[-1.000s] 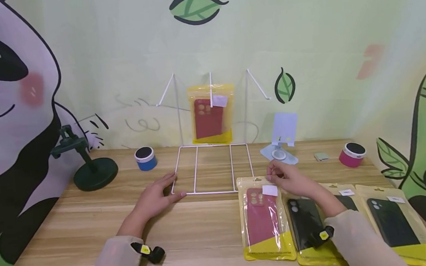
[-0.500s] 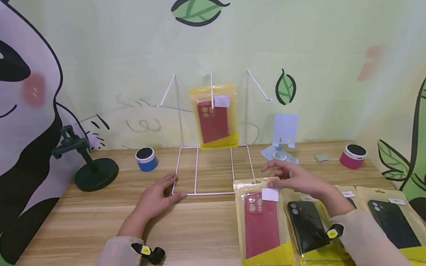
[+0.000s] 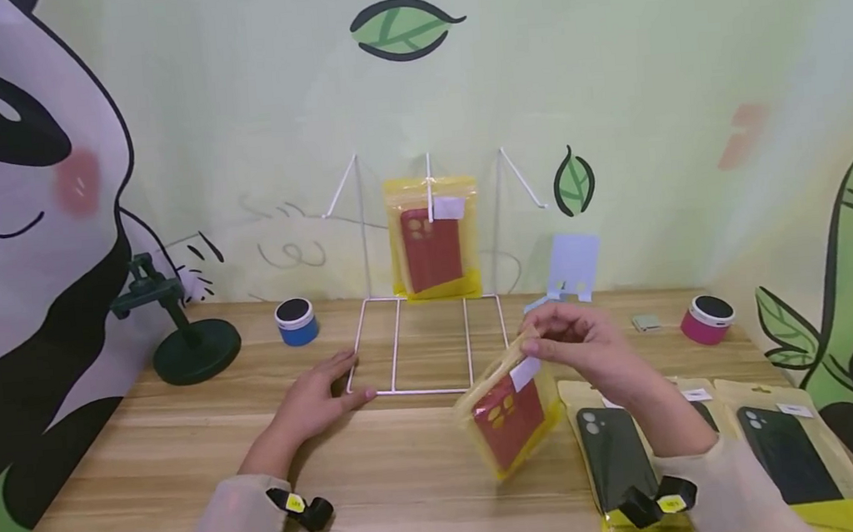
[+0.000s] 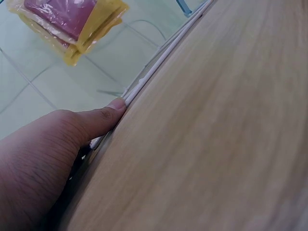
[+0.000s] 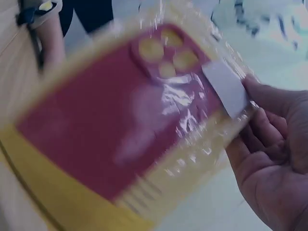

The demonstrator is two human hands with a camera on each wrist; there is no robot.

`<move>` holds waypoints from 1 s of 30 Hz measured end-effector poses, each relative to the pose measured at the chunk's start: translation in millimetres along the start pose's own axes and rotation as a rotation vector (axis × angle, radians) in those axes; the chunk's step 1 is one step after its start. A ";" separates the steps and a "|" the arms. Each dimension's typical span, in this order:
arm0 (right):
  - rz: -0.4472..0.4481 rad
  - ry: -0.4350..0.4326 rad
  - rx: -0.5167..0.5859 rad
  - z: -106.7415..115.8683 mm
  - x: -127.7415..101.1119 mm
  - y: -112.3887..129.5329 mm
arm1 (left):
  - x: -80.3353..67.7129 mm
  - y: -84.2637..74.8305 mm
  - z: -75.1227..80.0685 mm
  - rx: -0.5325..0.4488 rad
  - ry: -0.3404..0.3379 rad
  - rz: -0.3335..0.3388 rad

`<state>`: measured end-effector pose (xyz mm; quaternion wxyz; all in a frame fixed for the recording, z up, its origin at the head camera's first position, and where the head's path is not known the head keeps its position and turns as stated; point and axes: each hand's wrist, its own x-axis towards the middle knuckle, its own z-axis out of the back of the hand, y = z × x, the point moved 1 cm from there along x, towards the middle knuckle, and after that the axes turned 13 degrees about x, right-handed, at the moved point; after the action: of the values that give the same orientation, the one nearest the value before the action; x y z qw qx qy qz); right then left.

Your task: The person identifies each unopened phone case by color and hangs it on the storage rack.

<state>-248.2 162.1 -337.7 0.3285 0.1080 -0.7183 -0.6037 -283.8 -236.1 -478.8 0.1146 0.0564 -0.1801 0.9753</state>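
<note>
My right hand (image 3: 579, 342) pinches the top corner of a clear-and-yellow pouch holding a red phone case (image 3: 510, 422), lifted off the table and tilted. In the right wrist view the packaged phone case (image 5: 110, 106) fills much of the picture, its white label beside my thumb. My left hand (image 3: 317, 400) rests at the front left corner of a white wire display rack (image 3: 429, 391). The left wrist view shows the thumb (image 4: 103, 120) lying straight against the rack's front bar. Another pouched red phone case (image 3: 433, 253) hangs on the rack's middle hook.
Several pouched black phone cases (image 3: 787, 450) lie at the right. Behind stand a blue speaker (image 3: 297, 322), a dark green stand (image 3: 196, 351), a light blue phone stand (image 3: 573, 264) and a pink speaker (image 3: 707, 319). A small grey-green square (image 3: 646, 322) lies near the pink speaker.
My right hand has picked the red phone case pouch up off the table, turning it at a slant. The hanging pouch swung slightly. My left hand has stayed at the rack's corner.
</note>
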 end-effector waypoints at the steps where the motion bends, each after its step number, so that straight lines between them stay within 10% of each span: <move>1: 0.041 -0.009 -0.017 -6.9 1.3 6.1 | -0.6 0.4 0.0 -0.002 0.000 0.001; 11: 0.359 -0.208 -0.239 -58.7 33.0 64.0 | -1.8 2.7 2.6 0.001 -0.009 0.005; 17: 0.513 -0.354 -0.110 -71.8 60.6 79.6 | 0.3 -1.0 0.5 0.002 -0.005 -0.013; 30: 0.412 -0.591 -0.060 -52.3 100.8 43.7 | -0.3 2.2 -0.5 0.010 0.005 -0.004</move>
<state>-282.8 75.6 -259.4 0.2243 -0.2278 -0.7709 -0.5509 -284.1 -238.0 -480.0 0.1169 0.0548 -0.1748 0.9761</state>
